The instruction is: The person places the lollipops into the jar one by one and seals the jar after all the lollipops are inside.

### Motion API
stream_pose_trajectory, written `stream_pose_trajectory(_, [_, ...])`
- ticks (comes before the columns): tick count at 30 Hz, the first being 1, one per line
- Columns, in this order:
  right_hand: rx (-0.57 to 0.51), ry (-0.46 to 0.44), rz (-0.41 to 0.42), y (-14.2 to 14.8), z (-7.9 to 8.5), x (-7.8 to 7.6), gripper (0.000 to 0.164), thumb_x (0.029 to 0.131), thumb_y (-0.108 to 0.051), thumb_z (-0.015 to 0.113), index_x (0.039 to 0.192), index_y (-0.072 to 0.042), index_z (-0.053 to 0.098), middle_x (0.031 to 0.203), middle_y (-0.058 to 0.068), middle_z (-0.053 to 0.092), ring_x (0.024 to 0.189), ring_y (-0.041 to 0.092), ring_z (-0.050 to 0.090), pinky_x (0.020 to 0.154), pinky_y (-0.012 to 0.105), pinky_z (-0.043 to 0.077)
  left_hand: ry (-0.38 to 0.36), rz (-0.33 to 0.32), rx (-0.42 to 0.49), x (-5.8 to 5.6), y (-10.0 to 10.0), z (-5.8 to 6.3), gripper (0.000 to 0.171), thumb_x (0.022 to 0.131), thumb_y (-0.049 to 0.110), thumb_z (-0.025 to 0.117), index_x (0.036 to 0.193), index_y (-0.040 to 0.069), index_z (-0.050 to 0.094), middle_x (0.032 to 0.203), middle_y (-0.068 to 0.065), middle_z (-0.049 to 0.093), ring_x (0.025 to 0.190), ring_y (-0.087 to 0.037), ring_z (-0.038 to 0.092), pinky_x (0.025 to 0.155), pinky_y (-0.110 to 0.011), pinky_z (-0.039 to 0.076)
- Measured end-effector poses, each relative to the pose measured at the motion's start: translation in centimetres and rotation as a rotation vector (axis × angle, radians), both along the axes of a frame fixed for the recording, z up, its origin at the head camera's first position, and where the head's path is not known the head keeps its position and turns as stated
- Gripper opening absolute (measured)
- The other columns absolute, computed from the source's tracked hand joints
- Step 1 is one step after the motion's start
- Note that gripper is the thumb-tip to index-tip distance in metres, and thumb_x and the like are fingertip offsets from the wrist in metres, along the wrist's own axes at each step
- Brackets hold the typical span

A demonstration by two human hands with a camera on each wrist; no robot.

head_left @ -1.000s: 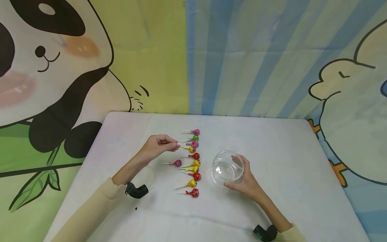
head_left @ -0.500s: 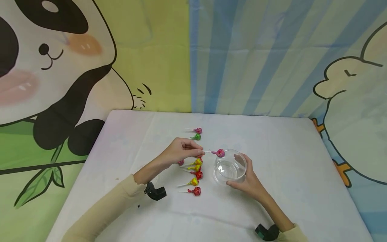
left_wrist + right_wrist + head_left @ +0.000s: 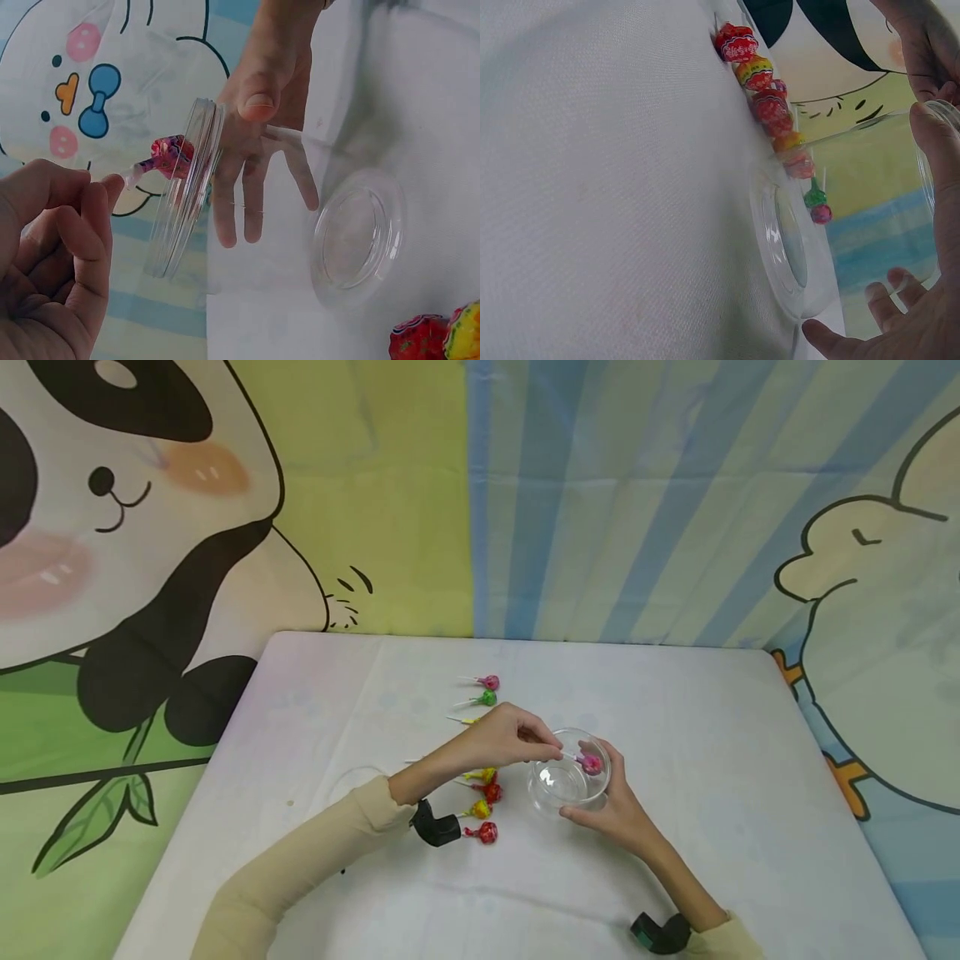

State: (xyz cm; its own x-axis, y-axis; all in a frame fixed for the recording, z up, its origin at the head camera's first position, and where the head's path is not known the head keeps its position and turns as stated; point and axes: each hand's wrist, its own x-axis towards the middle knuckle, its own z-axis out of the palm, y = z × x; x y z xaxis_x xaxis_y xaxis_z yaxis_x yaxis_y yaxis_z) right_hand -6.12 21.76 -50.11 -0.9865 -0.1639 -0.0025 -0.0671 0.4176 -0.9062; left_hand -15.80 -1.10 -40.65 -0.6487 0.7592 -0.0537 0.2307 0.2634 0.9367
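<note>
By the end of its white stick, my left hand (image 3: pixel 517 737) pinches a pink-wrapped lollipop (image 3: pixel 591 764) between thumb and fingertips. The candy head is at the mouth of a clear jar (image 3: pixel 557 787), seen within its rim from above. In the left wrist view the lollipop (image 3: pixel 174 156) overlaps the jar's rim (image 3: pixel 160 259). My right hand (image 3: pixel 618 806) grips the jar's side, thumb toward the front. The right wrist view shows the jar's base (image 3: pixel 769 240) at the white tabletop and the right hand (image 3: pixel 922 315) around its wall. The jar holds no other visible candy.
Left of the jar runs a column of lollipops, including pink (image 3: pixel 491 682), green (image 3: pixel 488 697), yellow (image 3: pixel 481 809) and red (image 3: pixel 487 832) ones. My left forearm covers several. A clear round object (image 3: pixel 360 769) lies partly behind that arm. A small dark speck (image 3: pixel 343 871) is nearer the front.
My left hand has carried the pink lollipop rightward from the column to the jar's mouth. The right hand keeps holding the jar in about the same place.
</note>
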Motion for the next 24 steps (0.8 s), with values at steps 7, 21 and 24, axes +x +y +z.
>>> stream_pose_trajectory(7, [-0.013,0.015,0.010,0.1,0.1,0.0,0.107,0.072,-0.017,0.085,0.149,-0.018,0.011,0.151,0.015,0.032,0.138,0.036,0.034,0.109,0.067,0.029,0.073,-0.007,-0.068,0.4,1.4,0.5,0.012,0.087,0.019,0.073,0.094,0.011,0.077,0.089,-0.002,0.076,0.076,-0.001,0.067,0.071,-0.018,0.056])
stream_pose_trajectory(21, [-0.012,0.033,0.005,-0.2,-0.1,-0.1,0.107,0.070,-0.016,0.086,0.148,-0.014,0.012,0.151,0.020,0.033,0.140,0.043,0.030,0.110,0.070,0.022,0.066,0.089,-0.099,0.5,-1.2,-0.4,0.020,0.091,0.024,0.069,0.107,0.016,0.076,0.099,0.003,0.076,0.078,-0.004,0.068,0.070,-0.021,0.056])
stream_pose_trajectory(24, [0.000,0.035,-0.006,-0.2,-0.1,-0.1,0.108,0.069,-0.016,0.086,0.148,-0.013,0.012,0.150,0.020,0.035,0.138,0.042,0.032,0.109,0.070,0.022,0.040,0.134,-0.080,0.5,-3.4,-1.0,0.020,0.091,0.025,0.068,0.108,0.016,0.075,0.100,0.001,0.076,0.078,-0.008,0.069,0.070,-0.030,0.058])
